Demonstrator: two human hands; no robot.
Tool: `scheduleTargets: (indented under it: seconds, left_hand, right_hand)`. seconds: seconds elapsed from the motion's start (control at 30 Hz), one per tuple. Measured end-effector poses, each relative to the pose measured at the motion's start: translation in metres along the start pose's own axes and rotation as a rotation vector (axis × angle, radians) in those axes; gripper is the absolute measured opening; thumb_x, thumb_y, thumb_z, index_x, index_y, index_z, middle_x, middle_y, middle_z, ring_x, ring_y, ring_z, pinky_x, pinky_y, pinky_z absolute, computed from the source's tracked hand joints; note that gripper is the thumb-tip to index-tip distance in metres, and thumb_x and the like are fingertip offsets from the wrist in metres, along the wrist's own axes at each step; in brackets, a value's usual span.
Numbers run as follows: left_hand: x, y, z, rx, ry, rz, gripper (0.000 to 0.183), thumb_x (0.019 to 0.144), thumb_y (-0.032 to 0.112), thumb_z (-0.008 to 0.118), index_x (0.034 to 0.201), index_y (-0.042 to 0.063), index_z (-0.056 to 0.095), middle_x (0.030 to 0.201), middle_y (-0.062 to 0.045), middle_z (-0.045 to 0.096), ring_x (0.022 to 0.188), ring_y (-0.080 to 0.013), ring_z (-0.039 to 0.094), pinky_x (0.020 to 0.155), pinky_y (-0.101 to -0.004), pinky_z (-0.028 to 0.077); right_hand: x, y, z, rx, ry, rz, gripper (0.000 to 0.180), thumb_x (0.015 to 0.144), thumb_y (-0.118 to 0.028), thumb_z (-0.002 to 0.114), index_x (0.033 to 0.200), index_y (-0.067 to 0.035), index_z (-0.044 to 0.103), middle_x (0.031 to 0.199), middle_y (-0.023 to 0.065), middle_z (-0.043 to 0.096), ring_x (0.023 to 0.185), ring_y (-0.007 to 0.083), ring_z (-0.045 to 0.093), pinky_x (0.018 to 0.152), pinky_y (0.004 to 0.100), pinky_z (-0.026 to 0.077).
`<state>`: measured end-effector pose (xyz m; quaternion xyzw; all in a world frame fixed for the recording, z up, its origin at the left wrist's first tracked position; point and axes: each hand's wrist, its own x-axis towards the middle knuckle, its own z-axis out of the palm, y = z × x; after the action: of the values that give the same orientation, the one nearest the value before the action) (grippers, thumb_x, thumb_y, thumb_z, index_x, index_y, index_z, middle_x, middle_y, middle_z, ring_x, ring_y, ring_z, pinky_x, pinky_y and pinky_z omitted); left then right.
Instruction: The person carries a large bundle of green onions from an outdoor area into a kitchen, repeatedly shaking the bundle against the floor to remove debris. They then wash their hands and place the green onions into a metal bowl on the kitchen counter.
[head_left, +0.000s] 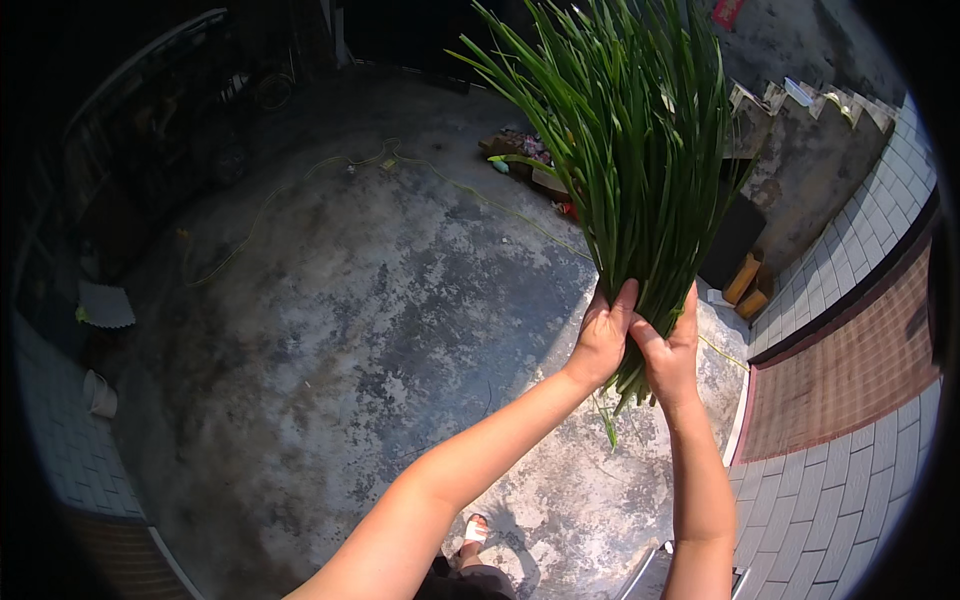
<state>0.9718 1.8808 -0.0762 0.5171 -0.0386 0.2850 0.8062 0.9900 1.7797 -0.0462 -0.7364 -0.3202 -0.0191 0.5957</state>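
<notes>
A thick bunch of long, flat green leaves, which look like garlic chives (637, 150), is held up in front of me. My left hand (604, 334) grips it low on its left side, the thumb pointing up along the stems. On the right side my right hand (667, 352) clasps the same stems, close against the left. The leaves fan out upward past the top of the view. Below my hands the cut stem ends (634, 382) stick out, and a loose leaf (607, 424) dangles there. My fingers behind the bunch are hidden.
Worn concrete floor (360, 322) spreads below, crossed by a yellow cord (480, 196). Concrete stairs (802, 150) rise at the right, beside a tiled wall (795, 517) and a brown woven curtain (840, 360). A white bucket (100, 395) stands far left. My sandalled foot (475, 529) shows below.
</notes>
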Motion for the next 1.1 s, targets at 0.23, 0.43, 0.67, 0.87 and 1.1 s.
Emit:
scheduleTargets:
  seconds: [0.23, 0.43, 0.67, 0.87, 1.1]
  left_hand:
    - [-0.242, -0.246, -0.007, 0.167, 0.391, -1.327, 0.043, 0.094, 0.031, 0.044, 0.122, -0.002, 0.049, 0.115, -0.015, 0.057, 0.103, -0.0233, 0.055, 0.084, -0.0357, 0.044]
    - [-0.152, -0.179, -0.024, -0.067, 0.367, -0.927, 0.043, 0.096, 0.032, 0.038, 0.119, -0.004, 0.045, 0.108, -0.015, 0.057, 0.097, -0.0221, 0.055, 0.086, -0.0337, 0.043]
    - [-0.010, -0.013, 0.044, -0.158, -0.033, -0.048, 0.046, 0.096, 0.038, 0.038, 0.121, -0.001, 0.041, 0.111, -0.009, 0.055, 0.101, -0.0129, 0.051, 0.089, -0.0264, 0.041]
    - [-0.251, -0.271, 0.022, 0.084, 0.298, -1.230, 0.040, 0.096, 0.030, 0.041, 0.121, 0.000, 0.049, 0.109, -0.011, 0.059, 0.093, -0.0202, 0.056, 0.081, -0.0325, 0.043]
    - [-0.162, -0.189, 0.023, -0.070, 0.295, -1.002, 0.044, 0.096, 0.033, 0.038, 0.120, -0.004, 0.043, 0.110, -0.016, 0.056, 0.099, -0.0236, 0.054, 0.087, -0.0352, 0.042]
  right_hand:
    - [-0.303, 0.271, -0.021, 0.103, 0.103, 1.030, 0.049, 0.068, 0.002, 0.063, 0.115, 0.004, 0.049, 0.103, 0.0120, 0.062, 0.094, 0.0227, 0.059, 0.085, 0.0322, 0.045]
    - [-0.141, 0.151, 0.008, 0.233, 0.046, 0.641, 0.053, 0.071, 0.003, 0.054, 0.122, 0.000, 0.038, 0.107, 0.0120, 0.056, 0.095, 0.0198, 0.056, 0.084, 0.0304, 0.044]
    - [-0.017, -0.013, -0.033, 0.073, 0.122, -0.009, 0.056, 0.074, -0.004, 0.057, 0.127, -0.002, 0.038, 0.110, 0.0117, 0.056, 0.097, 0.0197, 0.056, 0.087, 0.0315, 0.043]
    - [-0.264, 0.236, -0.048, -0.008, 0.217, 0.855, 0.047, 0.072, -0.003, 0.060, 0.118, 0.000, 0.046, 0.104, 0.0119, 0.060, 0.094, 0.0201, 0.058, 0.084, 0.0303, 0.044]
    - [-0.157, 0.143, -0.043, 0.094, 0.094, 0.728, 0.049, 0.074, -0.002, 0.057, 0.120, -0.005, 0.041, 0.101, 0.0084, 0.059, 0.092, 0.0167, 0.056, 0.080, 0.0281, 0.045]
